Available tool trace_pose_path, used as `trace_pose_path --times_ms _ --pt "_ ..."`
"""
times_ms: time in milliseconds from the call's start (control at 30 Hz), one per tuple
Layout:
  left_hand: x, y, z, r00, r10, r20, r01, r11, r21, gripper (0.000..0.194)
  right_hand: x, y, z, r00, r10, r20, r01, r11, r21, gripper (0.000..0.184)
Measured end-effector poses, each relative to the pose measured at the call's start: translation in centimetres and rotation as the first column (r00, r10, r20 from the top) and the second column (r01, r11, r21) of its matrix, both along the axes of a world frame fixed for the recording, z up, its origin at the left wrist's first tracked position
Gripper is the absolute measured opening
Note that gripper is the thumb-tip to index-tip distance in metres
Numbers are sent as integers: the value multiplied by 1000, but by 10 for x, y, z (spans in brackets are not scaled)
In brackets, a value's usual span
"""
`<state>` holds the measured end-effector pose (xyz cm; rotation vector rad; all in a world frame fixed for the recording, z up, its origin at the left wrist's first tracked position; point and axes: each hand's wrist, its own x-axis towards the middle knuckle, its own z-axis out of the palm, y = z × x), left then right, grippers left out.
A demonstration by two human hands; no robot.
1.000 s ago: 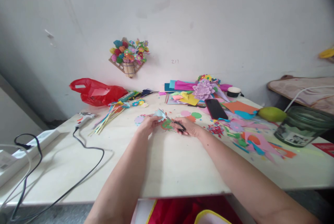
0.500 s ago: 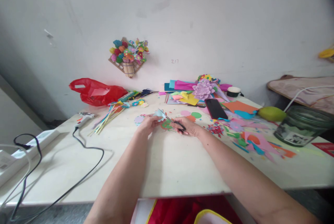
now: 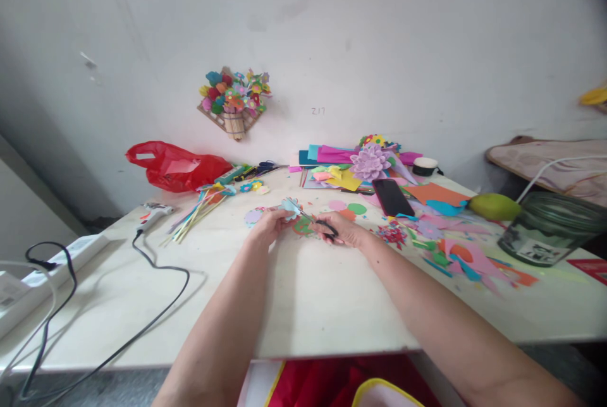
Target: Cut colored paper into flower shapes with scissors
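My left hand (image 3: 271,224) pinches a small light-blue foam or paper piece (image 3: 290,207) with a scalloped edge, near the middle of the table. In my right hand (image 3: 342,232) is a pair of scissors (image 3: 327,227) with black handles, its blades pointing left and meeting the edge of the light-blue piece. Below the blades lies a green cut piece (image 3: 302,226), partly covered by the hands. Just left of my left hand rests a lilac scalloped piece (image 3: 253,217). Beyond the scissors lie a green oval (image 3: 357,209) and a pink one (image 3: 337,205).
To the left are a glue gun (image 3: 154,217) with a trailing cord, a power strip (image 3: 71,261) and a red plastic bag (image 3: 183,170). On the right lie a phone (image 3: 392,198), colourful scraps (image 3: 474,261) and a green glass jar (image 3: 550,230). A lilac flower (image 3: 370,162) sits at the back.
The light-blue piece has turned slightly, so more of its scalloped face shows. The scissor blades look closer together at its edge. Both arms stay almost where they were.
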<state>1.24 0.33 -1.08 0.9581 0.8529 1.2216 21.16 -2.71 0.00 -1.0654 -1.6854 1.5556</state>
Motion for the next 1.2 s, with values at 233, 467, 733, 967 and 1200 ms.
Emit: trace_pose_path --times_ms 233,467,733,967,1200 --pt "-1 1 -1 1000 -23 12 23 1000 -12 21 -1 -1 1 1000 4 -10 -4 1000 14 34" --pt "-3 0 0 1000 -28 13 29 999 -36 25 -2 1 -2 1000 12 7 -12 1000 8 34" --pt "-4 -1 2 999 -30 -18 29 998 -51 15 1 2 -3 999 35 26 -35 999 11 33" --pt "-1 -1 1 999 -40 -35 38 998 -50 11 2 5 -8 998 46 41 -47 998 41 37" --pt "-3 0 0 998 -55 -23 53 997 -51 13 2 4 -4 998 40 47 -42 998 42 37"
